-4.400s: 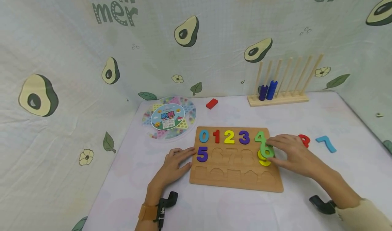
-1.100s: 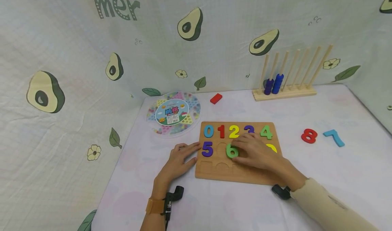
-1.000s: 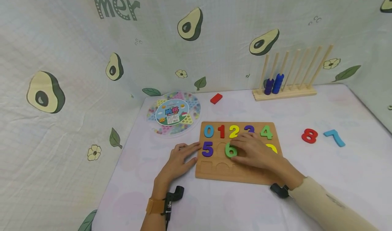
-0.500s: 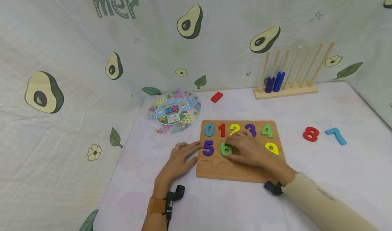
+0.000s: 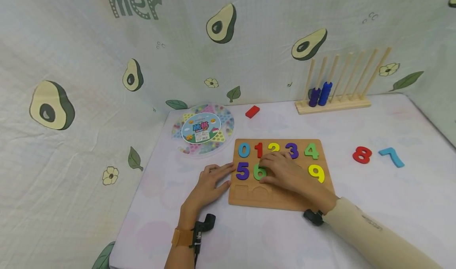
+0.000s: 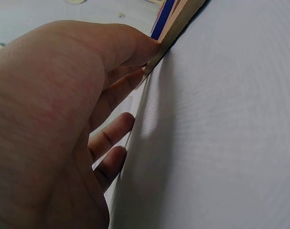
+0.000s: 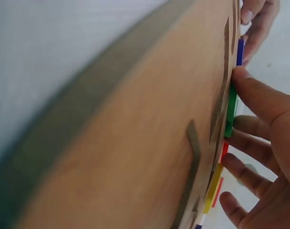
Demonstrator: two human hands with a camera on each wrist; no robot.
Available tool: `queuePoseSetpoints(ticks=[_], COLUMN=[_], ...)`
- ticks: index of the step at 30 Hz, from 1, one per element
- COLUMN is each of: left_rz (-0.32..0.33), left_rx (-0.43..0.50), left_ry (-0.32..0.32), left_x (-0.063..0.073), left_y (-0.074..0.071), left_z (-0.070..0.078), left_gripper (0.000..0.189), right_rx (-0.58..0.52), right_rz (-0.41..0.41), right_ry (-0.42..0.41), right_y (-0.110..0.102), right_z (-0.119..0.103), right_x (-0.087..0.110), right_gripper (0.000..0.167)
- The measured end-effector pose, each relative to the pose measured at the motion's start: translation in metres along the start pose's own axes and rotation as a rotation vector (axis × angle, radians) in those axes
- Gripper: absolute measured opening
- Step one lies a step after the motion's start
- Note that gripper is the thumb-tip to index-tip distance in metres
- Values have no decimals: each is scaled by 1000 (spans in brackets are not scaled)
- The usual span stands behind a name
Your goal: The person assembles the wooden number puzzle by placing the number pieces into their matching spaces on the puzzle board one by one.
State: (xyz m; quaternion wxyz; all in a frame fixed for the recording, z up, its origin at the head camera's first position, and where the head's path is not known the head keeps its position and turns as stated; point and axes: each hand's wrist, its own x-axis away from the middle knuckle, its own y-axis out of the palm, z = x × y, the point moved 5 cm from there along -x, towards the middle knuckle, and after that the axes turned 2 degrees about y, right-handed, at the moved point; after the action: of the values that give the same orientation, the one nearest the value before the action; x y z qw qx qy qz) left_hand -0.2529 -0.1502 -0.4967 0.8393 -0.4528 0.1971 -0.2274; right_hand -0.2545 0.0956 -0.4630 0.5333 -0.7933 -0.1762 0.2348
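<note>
Nearest, soft, pale cloth covers the tabletop (image 5: pixel 249 237) at the bottom of the frame. Just beyond, right of centre, a flat wooden board (image 5: pixel 246 201) has shallow recesses and smooth coloured digits; the left hand (image 5: pixel 208 185), fingers loosely straight and parted, touches its left edge, while the right hand (image 5: pixel 285 172) pinches the rounded green 6 (image 5: pixel 255 172) between thumb and fingers, beside the purple 5 (image 5: pixel 243 169). Farther off, a round, clear plastic disc (image 5: pixel 201 128) lies left of slim upright rods on a wooden base (image 5: pixel 335 105).
</note>
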Motion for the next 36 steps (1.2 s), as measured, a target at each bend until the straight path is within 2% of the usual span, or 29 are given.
queuePoseSetpoints(ticks=[9, 16, 20, 26, 31, 36], left_rz=[-21, -37, -42, -17, -2, -14], left_rx=[6, -6, -2, 3, 0, -4], left_ry=[-11, -10, -3, 0, -11, -9], left_x=[-3, -5, -6, -3, 0, -1], left_y=[6, 10, 12, 5, 0, 0], left_z=[-1, -3, -2, -1, -2, -2], left_gripper=[49, 49, 49, 49, 48, 48], right_rx=[70, 65, 19, -31, -56, -58], right_rz=[6, -18, -20, 22, 8, 20], right_ry=[-7, 23, 48, 19, 56, 90], right_y=[0, 2, 0, -20, -35, -48], right_z=[-1, 2, 8, 11, 19, 32], right_x=[6, 10, 19, 29, 35, 47], right_gripper=[44, 48, 52, 39, 36, 35])
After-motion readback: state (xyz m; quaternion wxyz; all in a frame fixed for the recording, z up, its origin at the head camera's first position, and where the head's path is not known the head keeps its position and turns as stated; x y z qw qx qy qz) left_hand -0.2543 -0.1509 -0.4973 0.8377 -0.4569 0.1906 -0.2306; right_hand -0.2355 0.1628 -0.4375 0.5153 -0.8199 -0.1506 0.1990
